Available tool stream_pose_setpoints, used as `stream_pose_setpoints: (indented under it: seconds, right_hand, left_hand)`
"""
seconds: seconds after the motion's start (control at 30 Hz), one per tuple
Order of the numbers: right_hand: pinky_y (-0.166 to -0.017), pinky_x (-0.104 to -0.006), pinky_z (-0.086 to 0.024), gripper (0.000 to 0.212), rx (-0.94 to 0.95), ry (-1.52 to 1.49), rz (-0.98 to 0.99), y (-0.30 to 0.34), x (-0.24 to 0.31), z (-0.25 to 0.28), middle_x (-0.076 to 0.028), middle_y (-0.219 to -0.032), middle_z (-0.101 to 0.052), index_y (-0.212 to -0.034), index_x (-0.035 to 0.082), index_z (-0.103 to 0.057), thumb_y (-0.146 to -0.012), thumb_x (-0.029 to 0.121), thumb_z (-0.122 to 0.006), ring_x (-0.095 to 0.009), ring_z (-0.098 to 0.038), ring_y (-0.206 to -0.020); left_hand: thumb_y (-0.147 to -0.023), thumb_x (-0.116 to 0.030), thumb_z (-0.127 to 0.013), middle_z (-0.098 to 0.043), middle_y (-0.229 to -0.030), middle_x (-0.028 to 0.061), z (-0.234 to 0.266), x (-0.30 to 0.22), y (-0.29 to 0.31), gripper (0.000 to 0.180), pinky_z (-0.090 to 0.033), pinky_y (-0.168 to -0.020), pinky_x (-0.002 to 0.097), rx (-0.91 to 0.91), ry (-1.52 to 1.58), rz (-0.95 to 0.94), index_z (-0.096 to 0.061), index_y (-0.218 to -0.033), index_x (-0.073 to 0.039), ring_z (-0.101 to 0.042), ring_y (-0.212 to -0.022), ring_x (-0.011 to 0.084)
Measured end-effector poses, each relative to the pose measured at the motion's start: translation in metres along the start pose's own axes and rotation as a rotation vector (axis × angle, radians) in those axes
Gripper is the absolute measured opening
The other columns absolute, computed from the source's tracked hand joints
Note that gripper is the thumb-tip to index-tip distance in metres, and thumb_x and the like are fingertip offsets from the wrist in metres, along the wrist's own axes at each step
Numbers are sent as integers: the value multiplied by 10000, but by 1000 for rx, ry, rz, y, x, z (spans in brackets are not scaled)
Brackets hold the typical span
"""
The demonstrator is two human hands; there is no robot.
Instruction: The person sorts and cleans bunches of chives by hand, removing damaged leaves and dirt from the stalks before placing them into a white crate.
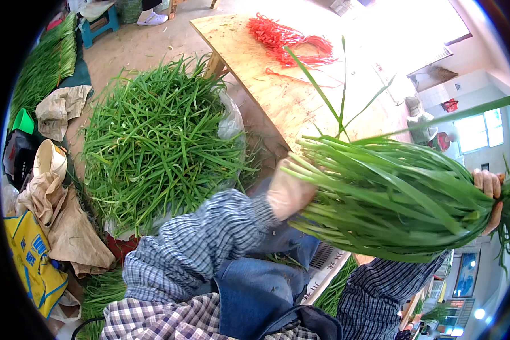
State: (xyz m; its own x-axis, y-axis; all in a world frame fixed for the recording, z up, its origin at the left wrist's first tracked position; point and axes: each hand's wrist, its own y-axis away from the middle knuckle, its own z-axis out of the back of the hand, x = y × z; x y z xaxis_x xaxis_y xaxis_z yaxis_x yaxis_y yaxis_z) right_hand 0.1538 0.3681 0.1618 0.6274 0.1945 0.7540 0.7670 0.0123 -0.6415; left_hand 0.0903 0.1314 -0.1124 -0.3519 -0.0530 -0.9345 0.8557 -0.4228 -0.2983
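The left hand point(288, 192), in a thin pale glove, presses flat against the cut stem ends of a thick horizontal bundle of long green chive-like leaves point(391, 195). The bare right hand point(489, 198) is closed around the bundle's leafy end. The bundle is held above the lap, beside the plywood table point(277, 96) bearing red ties point(289, 37); a loose heap of green leaves point(158, 147) lies left.
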Motion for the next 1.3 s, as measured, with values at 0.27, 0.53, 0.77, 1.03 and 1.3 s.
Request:
stream_pose_setpoints:
  seconds: [0.27,0.53,0.77,1.03,1.3]
  right_hand:
    - [-735,-234,-365,219,110,-345,47,8,6,19,40,-730,-441,-851,115,-425,-738,195,-595,-96,-399,-682]
    - [-711,-248,-397,402,222,-406,138,13,-28,7,24,-769,-456,-1064,-13,-399,-760,135,-617,-95,-474,-676]
    - [-692,-263,-399,464,284,-392,156,9,-37,-9,25,-790,-466,-1106,-51,-371,-758,116,-629,-92,-490,-671]
    - [-700,-251,-403,463,281,-373,119,10,-34,-2,36,-770,-475,-1083,-41,-377,-739,103,-652,-88,-491,-670]
    - [-695,-230,-405,464,244,-381,147,11,-21,2,43,-755,-486,-1045,-19,-393,-705,109,-682,-80,-490,-654]
  left_hand:
    - [-786,-262,-639,-643,-969,169,172,1,66,354,-423,-890,413,-196,-984,339,-648,-1011,10,-589,-959,271]
    - [-722,-546,-671,-478,-1265,222,92,-67,15,894,-304,-1041,409,214,159,49,-344,-1361,-14,-420,-1217,330]
    - [-806,-330,-673,-577,-1011,155,35,-75,11,600,-421,-871,344,24,333,40,-424,-1257,-23,-536,-991,226]
    - [-866,-266,-622,-594,-878,80,29,-79,8,325,-446,-748,306,58,426,112,-556,-1048,-5,-537,-836,139]
    - [-917,-119,-518,-611,-749,133,24,-45,17,144,-483,-585,288,-212,97,46,-546,-956,17,-604,-652,178]
